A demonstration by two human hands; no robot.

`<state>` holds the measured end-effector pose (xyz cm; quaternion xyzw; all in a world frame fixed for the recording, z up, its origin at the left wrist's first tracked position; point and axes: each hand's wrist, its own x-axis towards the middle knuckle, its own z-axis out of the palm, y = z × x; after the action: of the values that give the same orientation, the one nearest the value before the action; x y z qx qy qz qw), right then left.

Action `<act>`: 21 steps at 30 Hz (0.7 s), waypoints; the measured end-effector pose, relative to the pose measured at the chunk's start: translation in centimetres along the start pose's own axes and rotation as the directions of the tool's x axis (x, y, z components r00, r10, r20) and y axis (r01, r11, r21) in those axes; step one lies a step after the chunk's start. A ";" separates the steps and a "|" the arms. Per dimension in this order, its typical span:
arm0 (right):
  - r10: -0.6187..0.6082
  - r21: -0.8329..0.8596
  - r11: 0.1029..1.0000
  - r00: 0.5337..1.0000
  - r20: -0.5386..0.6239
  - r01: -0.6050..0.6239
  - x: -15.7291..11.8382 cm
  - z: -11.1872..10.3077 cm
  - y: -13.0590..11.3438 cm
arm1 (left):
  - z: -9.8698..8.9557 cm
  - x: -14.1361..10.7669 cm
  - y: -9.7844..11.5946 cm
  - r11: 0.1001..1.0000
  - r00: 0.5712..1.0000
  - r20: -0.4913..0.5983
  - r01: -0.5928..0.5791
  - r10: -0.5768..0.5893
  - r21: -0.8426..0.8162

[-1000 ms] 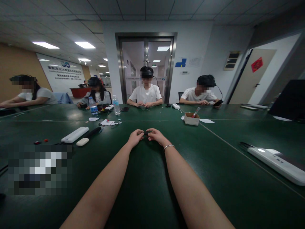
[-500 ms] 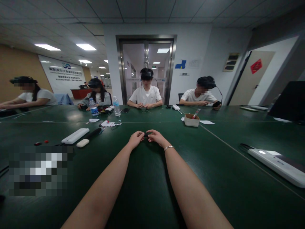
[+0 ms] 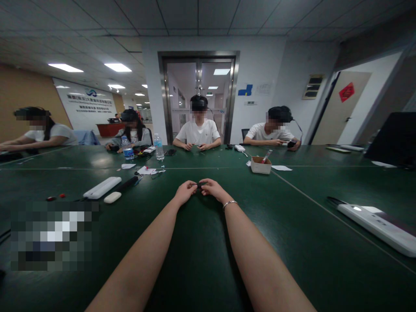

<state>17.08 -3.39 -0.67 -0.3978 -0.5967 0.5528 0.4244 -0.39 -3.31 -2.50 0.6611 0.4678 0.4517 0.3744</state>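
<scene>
Grasped between both sets of fingers, at opposite ends: the small dark item (image 3: 199,186), ahead of the left hand (image 3: 186,193) and right hand (image 3: 212,190), over the middle of the desk (image 3: 276,225). Best to pinch lightly, brace the wrists low, and work with the fingertips alone, so as not to drop so small a piece. Wise to bring both hands nearer for a clearer look.

Too small and dark to make out: the item's shape, any joint in it, and any gap beneath. Partly hidden by fingertips, too. Cut off at the lower edge: both forearms (image 3: 139,251). Impossible to name: anything within the pixelated patch (image 3: 55,236).
</scene>
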 end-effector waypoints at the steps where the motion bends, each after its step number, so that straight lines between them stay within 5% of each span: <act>1: 0.001 -0.003 1.000 1.000 0.000 -0.001 0.0 0.0 0.0 | 0.0 0.0 0.1 1.000 1.000 -0.002 0.000 0.000 -0.004; 7: -0.001 0.004 1.000 1.000 0.001 0.001 -0.2 0.0 -0.2 | 0.2 -0.4 0.5 0.996 0.999 -0.011 0.031 -0.032 -0.086; 11: 0.014 0.020 1.000 1.000 -0.020 -0.014 -0.3 0.2 -0.4 | -0.1 -0.2 0.9 0.957 0.986 -0.144 0.042 -0.086 -0.286; 13: 0.021 0.039 0.999 0.999 -0.026 -0.020 -0.3 0.2 -0.4 | -0.9 -0.1 1.2 0.905 0.945 -0.283 0.032 -0.165 -0.423; 18: 0.026 0.080 0.997 0.999 -0.035 -0.023 -0.2 0.1 -0.3 | -3.8 0.0 1.1 0.819 0.736 -0.552 0.003 -0.391 -0.574; 21: 0.028 0.085 0.996 0.999 -0.038 -0.025 -0.2 0.0 -0.2 | -4.0 0.0 0.8 0.843 0.755 -0.551 0.005 -0.356 -0.537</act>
<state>17.13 -3.60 -0.50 -0.3982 -0.5588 0.5753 0.4452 -3.92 -3.25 -0.54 0.2984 0.4946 0.7127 0.3979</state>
